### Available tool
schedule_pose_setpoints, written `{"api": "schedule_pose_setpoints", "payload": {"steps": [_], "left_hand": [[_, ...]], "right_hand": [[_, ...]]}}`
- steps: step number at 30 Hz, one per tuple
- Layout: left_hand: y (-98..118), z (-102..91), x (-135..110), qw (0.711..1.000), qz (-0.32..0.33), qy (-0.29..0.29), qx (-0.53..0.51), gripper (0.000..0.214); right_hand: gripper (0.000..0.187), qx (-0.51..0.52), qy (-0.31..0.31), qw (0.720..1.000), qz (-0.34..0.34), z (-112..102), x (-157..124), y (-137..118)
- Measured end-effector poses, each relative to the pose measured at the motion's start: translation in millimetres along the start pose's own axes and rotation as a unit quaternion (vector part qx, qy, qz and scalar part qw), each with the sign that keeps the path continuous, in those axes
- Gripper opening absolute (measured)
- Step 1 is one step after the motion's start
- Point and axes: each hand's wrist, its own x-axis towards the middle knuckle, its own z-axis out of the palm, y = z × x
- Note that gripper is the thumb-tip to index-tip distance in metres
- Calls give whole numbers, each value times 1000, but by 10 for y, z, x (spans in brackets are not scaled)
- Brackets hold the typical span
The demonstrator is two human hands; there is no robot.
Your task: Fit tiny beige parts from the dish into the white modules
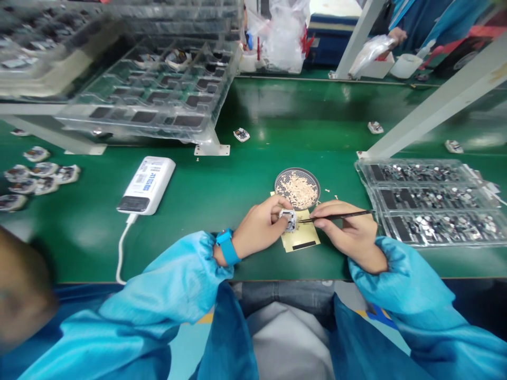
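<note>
Between the thumb and fingers of my left hand is a small white device housing with dark parts inside. My right hand is closed round dark tweezers, whose tips reach the right side of the housing. Whether the tips grip a part is too small to tell. Under both hands lies a yellow paper card with a black strip. Just beyond it stands a round grey dish holding many small beige pieces; a few lie loose to its right.
At right lies a clear compartment tray of small parts. A white power bank with a cable rests left, near several housings. Stacked clear trays sit on a shelf at back left. White metal posts rise from the green bench.
</note>
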Motion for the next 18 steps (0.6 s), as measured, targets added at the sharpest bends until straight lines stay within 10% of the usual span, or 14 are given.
{"api": "schedule_pose_setpoints", "payload": {"steps": [18], "left_hand": [[4, -2, -11, 999, -17, -10, -36, 24]], "right_hand": [[5, -2, -12, 993, 115, 40, -9, -24]]}}
